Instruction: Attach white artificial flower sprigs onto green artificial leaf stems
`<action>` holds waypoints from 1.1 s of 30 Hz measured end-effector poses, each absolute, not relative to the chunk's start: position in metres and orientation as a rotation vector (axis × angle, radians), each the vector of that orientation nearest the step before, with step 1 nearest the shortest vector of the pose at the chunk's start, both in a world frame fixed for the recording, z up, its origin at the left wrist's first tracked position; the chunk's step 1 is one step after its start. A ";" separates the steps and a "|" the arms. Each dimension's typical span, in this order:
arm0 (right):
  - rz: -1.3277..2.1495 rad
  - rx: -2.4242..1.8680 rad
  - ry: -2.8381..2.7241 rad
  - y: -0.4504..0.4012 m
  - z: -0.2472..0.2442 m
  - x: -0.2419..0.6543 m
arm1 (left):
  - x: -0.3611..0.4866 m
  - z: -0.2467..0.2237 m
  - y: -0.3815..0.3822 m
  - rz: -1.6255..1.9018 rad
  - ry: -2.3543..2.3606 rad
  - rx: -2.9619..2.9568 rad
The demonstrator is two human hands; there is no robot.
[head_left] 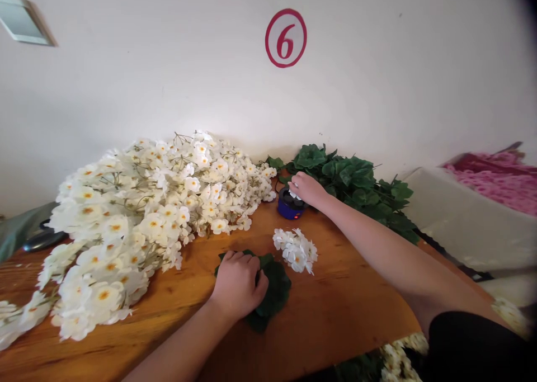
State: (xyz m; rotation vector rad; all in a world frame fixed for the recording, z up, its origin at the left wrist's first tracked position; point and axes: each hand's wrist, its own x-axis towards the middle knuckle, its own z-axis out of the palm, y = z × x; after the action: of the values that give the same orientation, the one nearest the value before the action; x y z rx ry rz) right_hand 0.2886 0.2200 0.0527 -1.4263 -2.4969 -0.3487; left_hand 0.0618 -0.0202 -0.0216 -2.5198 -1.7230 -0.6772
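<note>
My left hand (239, 281) is closed over a spray of dark green artificial leaves (274, 287) on the wooden table, hiding part of it. My right hand (309, 189) reaches out to a small round blue pot (289, 207) with a dark top and a lit red light. Its fingers pinch something white, apparently an artificial flower (293, 194), at the pot's top; most of it is hidden by the hand. Between my hands lies a loose cluster of white artificial flowers (296, 250).
A large heap of white flowers with yellow centres (168, 203) covers the table's left side. Green leaves (348, 175) are piled behind the pot and to its right. Pink material (499, 180) shows beside a pale bag (470, 220) at right. A wall (188, 63) closes the back.
</note>
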 end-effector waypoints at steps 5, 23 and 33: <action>-0.363 -1.432 -2.449 0.219 0.055 0.291 | 0.063 -0.021 -0.021 -0.666 -1.754 -2.498; -0.108 -1.158 -1.816 0.159 0.078 0.289 | 0.064 -0.023 -0.007 -0.652 -1.580 -2.558; 0.607 -1.083 -1.777 0.062 0.012 0.256 | 0.058 -0.021 -0.003 -0.872 -1.700 -2.663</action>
State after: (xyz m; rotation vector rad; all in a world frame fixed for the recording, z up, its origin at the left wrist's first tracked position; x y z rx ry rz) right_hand 0.2556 0.0623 0.0123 -1.0834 -1.7769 0.6073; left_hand 0.0579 -0.0029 -0.0215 -2.6628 -1.7002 -0.8725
